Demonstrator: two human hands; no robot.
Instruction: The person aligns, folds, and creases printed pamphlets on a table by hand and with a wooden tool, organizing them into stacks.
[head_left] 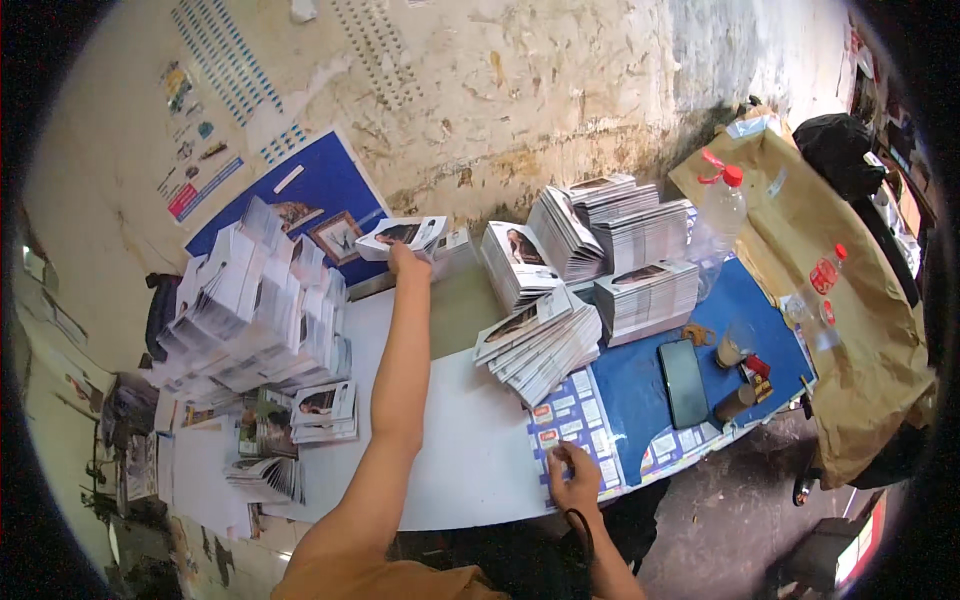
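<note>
My left hand [408, 262] reaches far across the table, its fingers closed on the near edge of a small stack of white booklets [385, 238] with a picture on the cover. Beneath and beside that stack lies another pale pile [455, 250]. My right hand [574, 482], with a dark band at the wrist, hovers by the table's front edge over a printed blue-and-white sheet [578, 415]. Its fingers are loosely curled and parted, with nothing visible in them. Right of my left hand stand several booklet stacks [645, 300], one fanned out [545, 345].
A tall, uneven mass of booklets [250, 310] rises at the left, with smaller piles [325, 410] in front. On the blue surface at right are a phone [683, 383], a glass [735, 345] and a dark cylinder [735, 402]. Bottles [725, 205] stand near brown paper [860, 350].
</note>
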